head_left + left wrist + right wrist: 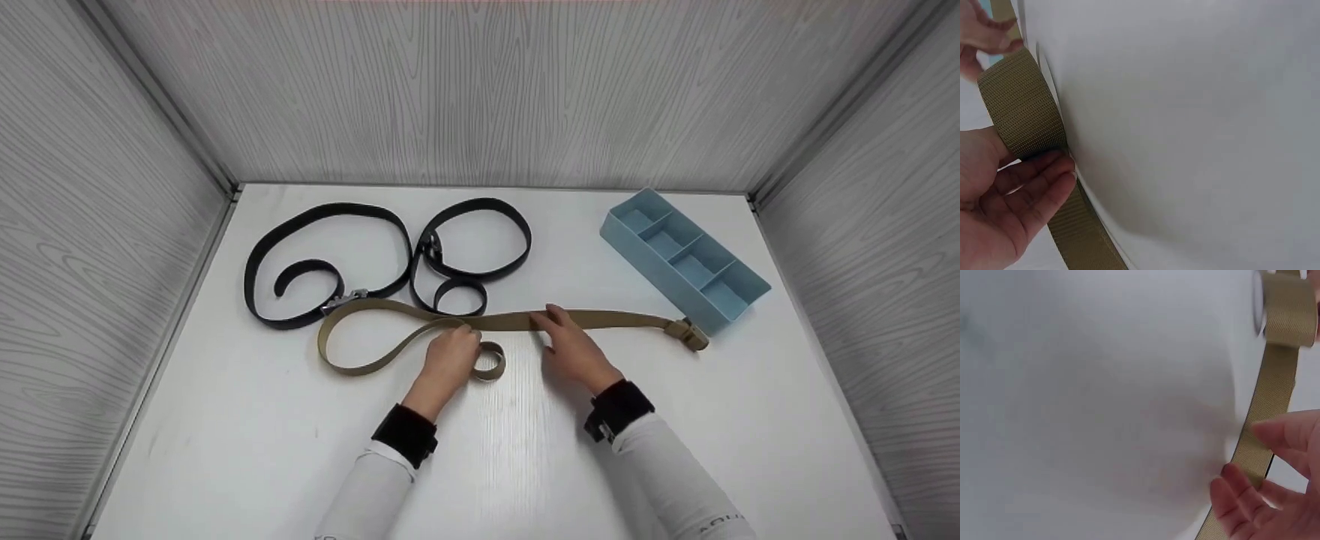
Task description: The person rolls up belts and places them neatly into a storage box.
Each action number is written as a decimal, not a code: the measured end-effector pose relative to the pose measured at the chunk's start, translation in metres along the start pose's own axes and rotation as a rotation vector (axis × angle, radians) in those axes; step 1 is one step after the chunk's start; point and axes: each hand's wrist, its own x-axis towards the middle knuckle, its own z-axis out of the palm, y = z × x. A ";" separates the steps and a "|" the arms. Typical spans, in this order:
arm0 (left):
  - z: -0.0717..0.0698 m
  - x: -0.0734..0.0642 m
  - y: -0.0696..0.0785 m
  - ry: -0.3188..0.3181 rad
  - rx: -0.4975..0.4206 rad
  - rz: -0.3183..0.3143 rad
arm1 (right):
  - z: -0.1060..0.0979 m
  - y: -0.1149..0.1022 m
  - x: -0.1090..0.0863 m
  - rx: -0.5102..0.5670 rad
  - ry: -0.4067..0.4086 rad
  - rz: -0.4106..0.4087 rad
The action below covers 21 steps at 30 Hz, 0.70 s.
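Observation:
A tan webbing belt lies on its edge across the table, looping at the left and ending in a tan buckle at the right. My left hand pinches the belt beside its small curled end; in the left wrist view, the thumb passes behind the webbing while the fingers bend on the other side. Over the straight stretch, my right hand has its thumb and fingers spread loosely at the strap, fingertips right at its edges.
Two black belts with metal buckles lie coiled behind the tan one. At the right stands a light blue divided tray, its near corner close to the tan buckle. Grey wood-grain panels enclose the white table.

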 end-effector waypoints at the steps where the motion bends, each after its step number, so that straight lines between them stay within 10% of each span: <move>1: -0.001 0.001 -0.003 -0.005 -0.010 -0.003 | -0.001 0.003 0.001 -0.005 -0.005 -0.002; 21: -0.010 -0.016 0.000 -0.100 -0.080 -0.030 | -0.017 0.027 -0.013 -0.028 0.196 0.267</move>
